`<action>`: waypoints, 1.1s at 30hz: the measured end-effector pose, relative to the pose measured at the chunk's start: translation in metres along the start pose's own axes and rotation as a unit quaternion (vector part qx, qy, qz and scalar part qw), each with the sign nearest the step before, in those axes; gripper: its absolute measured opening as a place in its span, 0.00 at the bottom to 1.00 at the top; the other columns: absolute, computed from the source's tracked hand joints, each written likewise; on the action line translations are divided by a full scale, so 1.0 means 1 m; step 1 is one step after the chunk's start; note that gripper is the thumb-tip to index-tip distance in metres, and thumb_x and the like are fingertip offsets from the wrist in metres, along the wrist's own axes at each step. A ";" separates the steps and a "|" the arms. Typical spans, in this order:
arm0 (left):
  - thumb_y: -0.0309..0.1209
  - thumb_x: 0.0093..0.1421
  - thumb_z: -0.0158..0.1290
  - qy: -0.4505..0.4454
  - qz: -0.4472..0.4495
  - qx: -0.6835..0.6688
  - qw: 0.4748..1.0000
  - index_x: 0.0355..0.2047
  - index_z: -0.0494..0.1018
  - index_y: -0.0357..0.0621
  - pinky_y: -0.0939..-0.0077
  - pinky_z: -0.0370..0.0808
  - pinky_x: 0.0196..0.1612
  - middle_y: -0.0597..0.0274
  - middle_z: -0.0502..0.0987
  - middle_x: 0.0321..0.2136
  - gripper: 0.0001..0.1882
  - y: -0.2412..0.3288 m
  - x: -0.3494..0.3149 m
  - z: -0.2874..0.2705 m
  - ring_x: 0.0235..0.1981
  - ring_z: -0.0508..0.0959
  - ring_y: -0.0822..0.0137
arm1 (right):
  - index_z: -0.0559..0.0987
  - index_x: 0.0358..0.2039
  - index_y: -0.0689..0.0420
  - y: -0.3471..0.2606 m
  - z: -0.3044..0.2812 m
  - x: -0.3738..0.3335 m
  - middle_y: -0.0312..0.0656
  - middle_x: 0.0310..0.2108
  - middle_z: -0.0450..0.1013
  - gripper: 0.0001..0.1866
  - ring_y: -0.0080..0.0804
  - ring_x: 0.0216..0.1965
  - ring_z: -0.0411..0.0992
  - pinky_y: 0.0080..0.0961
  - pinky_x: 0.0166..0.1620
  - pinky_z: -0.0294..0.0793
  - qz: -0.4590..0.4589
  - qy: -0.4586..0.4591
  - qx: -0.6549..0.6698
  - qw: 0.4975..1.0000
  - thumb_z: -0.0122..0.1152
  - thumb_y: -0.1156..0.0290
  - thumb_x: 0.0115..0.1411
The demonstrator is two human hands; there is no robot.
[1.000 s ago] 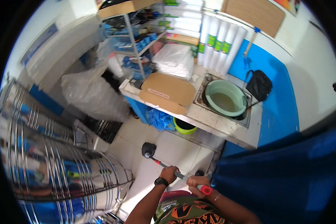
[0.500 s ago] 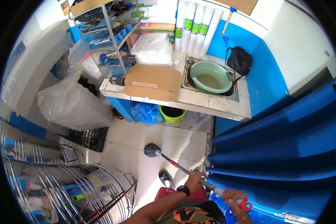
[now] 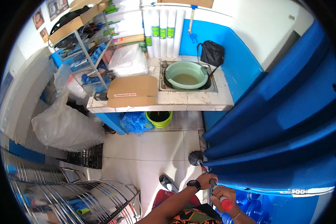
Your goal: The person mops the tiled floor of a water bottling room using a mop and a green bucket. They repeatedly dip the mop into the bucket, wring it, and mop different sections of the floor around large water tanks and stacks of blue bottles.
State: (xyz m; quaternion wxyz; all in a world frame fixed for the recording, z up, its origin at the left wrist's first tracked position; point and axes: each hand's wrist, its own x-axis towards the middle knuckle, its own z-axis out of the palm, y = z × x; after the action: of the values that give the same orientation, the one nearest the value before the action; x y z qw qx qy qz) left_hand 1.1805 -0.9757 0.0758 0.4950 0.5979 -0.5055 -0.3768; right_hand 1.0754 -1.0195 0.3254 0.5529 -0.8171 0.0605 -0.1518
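Both my hands are wrapped round the pole of a mop [image 3: 196, 158]. My left hand [image 3: 206, 181], with a dark band at its wrist, grips lower down the pole. Close behind it, my right hand [image 3: 224, 195] holds the pole near its red end cap. The mop's dark grey head rests on the pale floor tiles [image 3: 158, 143], right beside the hem of the blue curtain [image 3: 272, 123]. Part of the pole is hidden behind my fingers. My shoe [image 3: 165, 182] shows on the tiles to the left of the mop.
A tiled counter [image 3: 198, 100] bears a green basin [image 3: 186, 74] in a sink and a flat cardboard piece [image 3: 132, 89]. Beneath stand a lime bucket [image 3: 159, 118] and a blue bag [image 3: 133, 122]. Wire racks [image 3: 74, 194] and a black crate [image 3: 87, 157] are at left, blue bottles [image 3: 252, 209] at lower right.
The mop head has swept rightward across the tiles to the curtain's edge. My hands have drawn closer together, and the pole points more straight ahead. The view has shifted to the right.
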 end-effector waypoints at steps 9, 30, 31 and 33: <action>0.33 0.52 0.61 0.013 -0.120 0.125 0.985 0.40 0.80 0.51 0.55 0.79 0.43 0.58 0.84 0.36 0.14 0.045 -0.084 -0.005 0.38 0.84 0.50 | 0.73 0.22 0.57 -0.021 -0.001 -0.043 0.42 0.22 0.74 0.14 0.38 0.25 0.76 0.34 0.31 0.75 -0.066 -0.056 0.093 0.992 0.73 0.81 0.54; 0.29 0.53 0.60 0.134 -0.303 0.233 0.914 0.36 0.82 0.47 0.60 0.78 0.44 0.51 0.82 0.33 0.09 -0.073 -0.254 -0.014 0.38 0.83 0.51 | 0.73 0.28 0.61 0.081 0.096 -0.117 0.40 0.28 0.71 0.09 0.34 0.31 0.71 0.32 0.41 0.72 -0.006 -0.127 0.244 0.961 0.65 0.76 0.64; 0.28 0.53 0.59 0.144 -0.298 0.224 0.917 0.36 0.82 0.46 0.60 0.78 0.44 0.51 0.82 0.33 0.09 -0.074 -0.248 -0.003 0.38 0.82 0.51 | 0.73 0.29 0.61 0.081 0.086 -0.121 0.40 0.28 0.71 0.09 0.34 0.31 0.71 0.32 0.41 0.72 -0.003 -0.121 0.240 0.963 0.65 0.76 0.64; 0.26 0.51 0.63 0.163 -0.283 0.194 0.925 0.37 0.81 0.45 0.57 0.79 0.48 0.49 0.82 0.35 0.12 -0.072 -0.230 0.024 0.41 0.82 0.45 | 0.77 0.29 0.61 0.079 0.056 -0.132 0.43 0.30 0.76 0.07 0.39 0.36 0.76 0.37 0.56 0.74 0.027 -0.130 0.197 0.971 0.66 0.78 0.63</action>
State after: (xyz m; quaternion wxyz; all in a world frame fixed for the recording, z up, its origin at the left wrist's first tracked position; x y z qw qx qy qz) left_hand 1.1271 -0.7563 -0.0112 0.3174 0.8536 -0.2907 -0.2933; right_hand 0.9736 -0.9651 0.2099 0.7098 -0.7031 -0.0206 -0.0379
